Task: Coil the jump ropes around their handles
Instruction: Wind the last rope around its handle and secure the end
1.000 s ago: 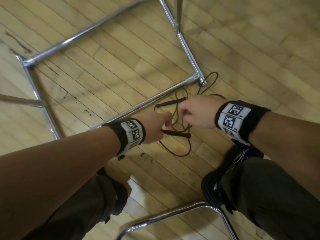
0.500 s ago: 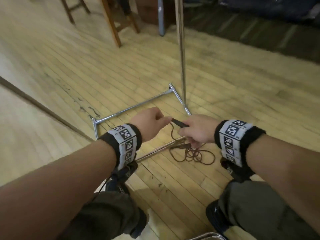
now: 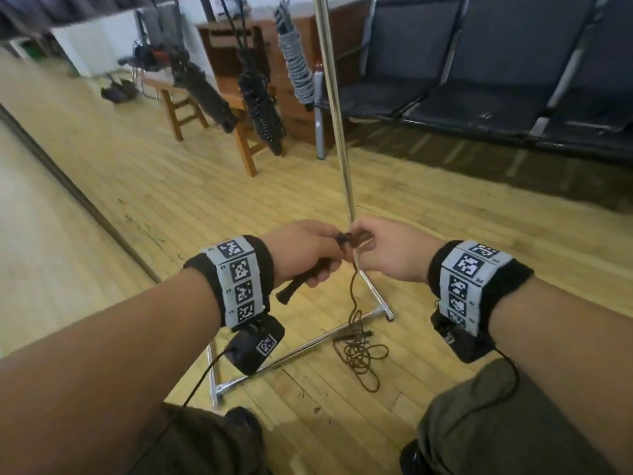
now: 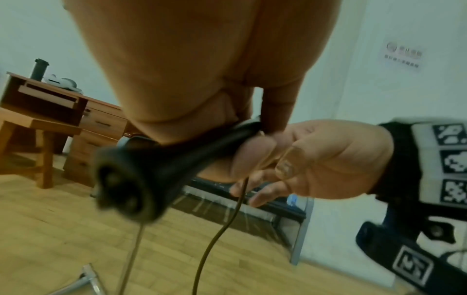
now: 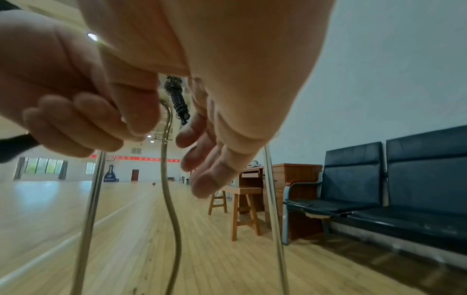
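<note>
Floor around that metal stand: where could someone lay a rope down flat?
Bare boards lie left of the stand's base bar, toward the dark floor line, and right of the rope pile, before the seats. It is crowded at the pile itself and around the stools.

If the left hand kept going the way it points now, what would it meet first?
Almost at once, the right hand: the left hand, gripping the black handle, points toward it, fingertips nearly touching. Depth is unclear.
</note>
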A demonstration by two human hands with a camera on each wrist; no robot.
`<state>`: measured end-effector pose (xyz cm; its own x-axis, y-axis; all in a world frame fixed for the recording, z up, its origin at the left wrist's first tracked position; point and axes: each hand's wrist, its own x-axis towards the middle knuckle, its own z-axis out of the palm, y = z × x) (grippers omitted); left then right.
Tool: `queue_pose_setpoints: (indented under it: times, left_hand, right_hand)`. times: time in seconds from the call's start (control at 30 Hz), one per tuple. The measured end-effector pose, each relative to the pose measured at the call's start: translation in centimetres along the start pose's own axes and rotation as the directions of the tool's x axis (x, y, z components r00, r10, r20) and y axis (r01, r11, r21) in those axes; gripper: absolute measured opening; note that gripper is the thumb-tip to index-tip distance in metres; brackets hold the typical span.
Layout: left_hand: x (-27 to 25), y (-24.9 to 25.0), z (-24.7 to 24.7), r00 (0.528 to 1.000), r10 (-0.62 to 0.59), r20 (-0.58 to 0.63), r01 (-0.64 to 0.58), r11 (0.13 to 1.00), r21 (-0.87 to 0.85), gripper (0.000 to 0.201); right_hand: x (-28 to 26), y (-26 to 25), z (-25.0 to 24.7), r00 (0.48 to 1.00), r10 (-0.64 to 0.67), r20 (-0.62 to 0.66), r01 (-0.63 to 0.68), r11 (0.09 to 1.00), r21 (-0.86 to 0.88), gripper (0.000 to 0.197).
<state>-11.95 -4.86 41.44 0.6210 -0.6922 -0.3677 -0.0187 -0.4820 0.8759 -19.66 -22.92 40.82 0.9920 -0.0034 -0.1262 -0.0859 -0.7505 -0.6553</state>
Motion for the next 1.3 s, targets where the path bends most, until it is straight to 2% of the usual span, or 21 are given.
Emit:
queue_pose_setpoints:
  times: [0.07, 0.13, 0.17, 0.23, 0.3, 0.37, 0.43, 0.47, 0.5, 0.53, 0.6, 0.67, 0.77, 0.83, 0.9, 0.97, 1.03, 1.13, 1.2, 1.3]
  left_hand:
    - [-0.5, 0.1, 0.2, 0.997, 0.045, 0.057, -0.038, 0.991, -0.128, 0.017]
    - [-0.8, 0.1, 0.0, 0.996, 0.083, 0.035, -0.071, 0.962, -0.264, 0.034]
    - [-1.0, 0.2, -0.4, 0.995, 0.096, 0.003, -0.090, 0.938, -0.335, 0.041]
    - [-1.8, 0.4, -1.9, 0.989, 0.121, -0.080, -0.145, 0.857, -0.494, 0.048]
    - [-3.3, 0.9, -4.6, 0.974, 0.169, -0.149, -0.225, 0.710, -0.667, 0.048]
    - [-5.0, 1.6, -8.1, 0.945, 0.207, -0.254, -0.324, 0.477, -0.817, 0.045]
    - [-6.7, 1.9, -11.1, 0.906, 0.184, -0.381, -0.418, 0.258, -0.871, 0.039]
    - [-7.4, 1.7, -12.1, 0.891, 0.161, -0.425, -0.452, 0.205, -0.868, 0.036]
    - [-7.7, 1.2, -12.5, 0.877, 0.127, -0.464, -0.481, 0.211, -0.851, 0.033]
    - [-7.7, 0.5, -12.6, 0.859, 0.089, -0.504, -0.507, 0.276, -0.816, 0.030]
    - [-6.5, -1.4, -11.6, 0.821, 0.048, -0.569, -0.508, 0.515, -0.690, 0.023]
    - [-4.5, -3.7, -9.6, 0.813, 0.068, -0.578, -0.450, 0.702, -0.551, 0.025]
    - [-1.3, -6.5, -5.7, 0.875, 0.181, -0.450, -0.369, 0.850, -0.376, 0.028]
    - [1.0, -7.7, -3.1, 0.920, 0.217, -0.325, -0.305, 0.919, -0.250, 0.028]
    - [2.8, -8.7, -1.2, 0.960, 0.213, -0.180, -0.244, 0.955, -0.169, 0.032]
    - [4.1, -9.5, -0.9, 0.977, 0.207, -0.058, -0.209, 0.977, -0.043, 0.043]
    - [5.0, -9.8, -2.1, 0.987, 0.156, -0.038, -0.155, 0.988, 0.011, 0.052]
    - [6.2, -9.8, -5.0, 0.972, 0.166, -0.168, -0.177, 0.983, -0.056, 0.035]
    - [6.5, -9.9, -6.9, 0.946, 0.157, -0.285, -0.226, 0.947, -0.227, 0.026]
    - [6.1, -10.9, -10.2, 0.869, 0.031, -0.493, -0.291, 0.839, -0.459, 0.020]
  right_hand:
    - [-0.2, -0.8, 0.4, 0.995, -0.056, 0.079, 0.042, 0.984, 0.176, 0.030]
    - [0.0, -1.7, 1.3, 0.989, -0.112, 0.101, 0.066, 0.922, 0.381, 0.024]
    - [0.3, -2.1, 1.8, 0.990, -0.101, 0.099, 0.048, 0.899, 0.435, 0.020]
    - [1.0, -2.8, 2.8, 0.992, -0.063, 0.106, 0.012, 0.904, 0.427, 0.018]
    - [1.4, -2.9, 3.9, 0.989, -0.069, 0.131, 0.008, 0.909, 0.416, 0.023]
    - [1.4, -2.5, 4.5, 0.989, -0.049, 0.142, -0.010, 0.921, 0.389, 0.026]
    - [1.2, -0.9, 5.2, 0.985, 0.031, 0.172, -0.085, 0.943, 0.322, 0.029]
    - [0.9, 0.2, 5.5, 0.976, 0.084, 0.199, -0.137, 0.953, 0.270, 0.029]
    - [0.6, 1.3, 5.7, 0.962, 0.143, 0.233, -0.191, 0.962, 0.198, 0.028]
    - [0.3, 2.2, 5.8, 0.943, 0.204, 0.264, -0.240, 0.964, 0.113, 0.028]
    - [0.3, 3.5, 5.7, 0.923, 0.286, 0.258, -0.306, 0.951, 0.039, 0.029]
    - [1.2, 4.2, 5.4, 0.934, 0.312, 0.177, -0.337, 0.932, 0.135, 0.028]
    - [3.0, 3.3, 5.4, 0.936, 0.313, 0.159, -0.349, 0.880, 0.323, 0.023]
    - [3.8, 2.6, 6.0, 0.945, 0.268, 0.188, -0.319, 0.887, 0.334, 0.022]
    - [4.4, 2.0, 6.3, 0.959, 0.216, 0.182, -0.262, 0.923, 0.282, 0.024]
    - [5.5, 1.8, 6.0, 0.969, 0.173, 0.178, -0.215, 0.944, 0.249, 0.026]
    - [7.0, 1.7, 5.3, 0.977, 0.148, 0.155, -0.185, 0.947, 0.264, 0.030]
    - [9.1, 1.9, 4.2, 0.990, 0.077, 0.119, -0.114, 0.933, 0.341, 0.039]
    - [10.3, 2.7, 4.1, 0.992, 0.046, 0.119, -0.084, 0.935, 0.343, 0.036]
    - [11.5, 6.0, 4.8, 0.980, 0.104, 0.168, -0.141, 0.964, 0.227, 0.037]
